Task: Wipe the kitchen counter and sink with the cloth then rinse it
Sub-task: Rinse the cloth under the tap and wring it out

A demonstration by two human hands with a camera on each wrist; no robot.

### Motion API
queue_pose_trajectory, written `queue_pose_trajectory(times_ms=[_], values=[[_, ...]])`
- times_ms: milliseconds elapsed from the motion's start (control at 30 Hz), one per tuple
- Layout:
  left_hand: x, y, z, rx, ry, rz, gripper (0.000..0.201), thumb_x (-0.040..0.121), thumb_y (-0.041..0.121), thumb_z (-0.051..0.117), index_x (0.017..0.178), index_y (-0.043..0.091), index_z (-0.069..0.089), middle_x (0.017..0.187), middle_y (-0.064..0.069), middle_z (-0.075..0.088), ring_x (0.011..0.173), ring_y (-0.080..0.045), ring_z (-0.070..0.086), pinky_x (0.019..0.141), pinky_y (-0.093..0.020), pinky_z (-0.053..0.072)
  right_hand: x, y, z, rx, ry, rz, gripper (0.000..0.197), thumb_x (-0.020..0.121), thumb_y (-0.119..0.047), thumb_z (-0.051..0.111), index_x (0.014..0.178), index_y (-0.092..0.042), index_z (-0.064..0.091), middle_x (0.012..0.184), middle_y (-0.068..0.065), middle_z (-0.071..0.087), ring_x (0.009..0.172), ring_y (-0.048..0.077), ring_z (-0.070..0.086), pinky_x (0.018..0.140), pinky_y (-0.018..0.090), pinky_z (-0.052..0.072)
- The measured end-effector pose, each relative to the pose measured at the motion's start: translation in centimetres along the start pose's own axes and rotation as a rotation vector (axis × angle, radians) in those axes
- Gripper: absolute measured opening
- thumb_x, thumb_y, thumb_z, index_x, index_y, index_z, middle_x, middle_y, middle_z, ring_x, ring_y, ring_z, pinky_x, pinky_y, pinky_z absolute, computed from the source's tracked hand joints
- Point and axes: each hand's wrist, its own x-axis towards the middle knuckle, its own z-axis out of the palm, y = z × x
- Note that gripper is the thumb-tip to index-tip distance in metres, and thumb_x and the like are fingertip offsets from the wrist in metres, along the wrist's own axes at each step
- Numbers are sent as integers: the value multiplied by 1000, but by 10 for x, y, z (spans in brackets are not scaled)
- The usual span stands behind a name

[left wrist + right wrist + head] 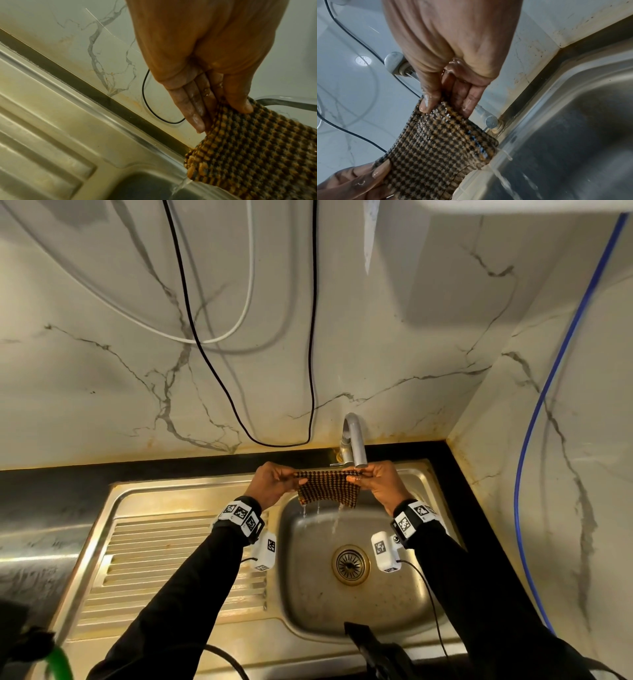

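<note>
A wet brown-and-black checked cloth [328, 487] hangs spread under the steel tap [354, 441], over the back of the sink bowl [308, 583]. My left hand [274, 484] pinches its upper left corner, thumb in front and fingers behind. My right hand [376, 482] pinches the upper right corner the same way. Water streams off the cloth's lower edge into the bowl. The left wrist view shows the cloth [257, 148] held by the left hand [228, 106]. In the right wrist view the cloth [440, 148] is held by the right hand [443, 109].
The steel sink has a ribbed drainboard [164, 563] on the left and a drain [350, 565] in the bowl. A dark counter [51, 501] runs left. Black cable [310, 371] and white cable [251, 275] hang on the marble wall; a blue hose [534, 422] runs down at right.
</note>
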Motion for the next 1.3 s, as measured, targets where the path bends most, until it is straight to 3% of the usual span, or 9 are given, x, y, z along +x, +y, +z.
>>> queue_pose_trajectory(times_ms=[133, 267, 367, 500, 667, 867, 1000, 1167, 1300], values=[[10, 6, 14, 2, -12, -11, 18, 92, 23, 75, 108, 14, 79, 98, 3, 80, 96, -10, 75, 95, -35, 58, -4, -3, -12, -12, 31, -35, 23, 86, 7, 71, 109, 6, 72, 97, 12, 77, 87, 13, 75, 73, 22, 58], [22, 15, 36, 27, -35, 4, 13, 90, 24, 77, 103, 20, 79, 94, 5, 80, 91, -6, 74, 89, -32, 60, -14, -1, -35, -7, 73, -38, 21, 86, 7, 70, 101, -8, 74, 93, 2, 78, 86, 10, 74, 71, 20, 57], [29, 21, 54, 57, -58, 23, 18, 88, 26, 78, 105, 21, 79, 95, 6, 80, 91, -4, 74, 91, -33, 61, -21, 2, -52, -19, 121, -50, 21, 86, 7, 70, 101, -6, 74, 95, 3, 77, 86, 10, 74, 71, 21, 57], [33, 22, 67, 97, -51, 75, 19, 88, 24, 79, 107, 21, 80, 97, 8, 80, 90, -4, 75, 91, -34, 61, -24, 11, -64, 18, 146, -39, 21, 85, 10, 69, 101, -4, 73, 101, 13, 76, 91, 20, 74, 80, 30, 61], [38, 26, 78, 89, -36, 93, 19, 90, 20, 78, 109, 19, 80, 98, 7, 80, 91, -5, 75, 91, -35, 61, -25, 17, -72, 70, 196, -42, 22, 84, 13, 67, 99, -3, 73, 91, 4, 78, 87, 16, 75, 80, 29, 61], [49, 36, 92, 118, -47, 95, 30, 89, 7, 77, 109, 29, 77, 99, 12, 78, 95, 1, 73, 95, -30, 58, -28, 26, -90, 61, 238, -31, 26, 84, 12, 68, 110, 9, 70, 104, 22, 74, 98, 32, 72, 81, 33, 61], [50, 39, 97, 95, -56, 82, 33, 87, 6, 79, 101, 36, 75, 92, 16, 77, 92, 4, 72, 90, -21, 55, -31, 28, -94, 55, 261, -28, 27, 85, 13, 67, 112, 9, 69, 106, 25, 73, 100, 35, 70, 80, 34, 60], [45, 37, 101, 97, -74, 69, 25, 85, 11, 82, 108, 21, 79, 98, 9, 79, 93, 1, 73, 93, -22, 55, -32, 22, -85, 9, 251, -41, 24, 86, 13, 66, 104, -3, 72, 94, 10, 76, 90, 22, 73, 75, 31, 58], [40, 31, 97, 88, -42, 65, 21, 82, 20, 85, 103, 21, 80, 95, 11, 79, 90, 1, 72, 88, -16, 52, -24, 12, -77, -144, 207, -78, 21, 87, 4, 71, 106, -3, 75, 98, 10, 78, 93, 20, 75, 81, 34, 61]])
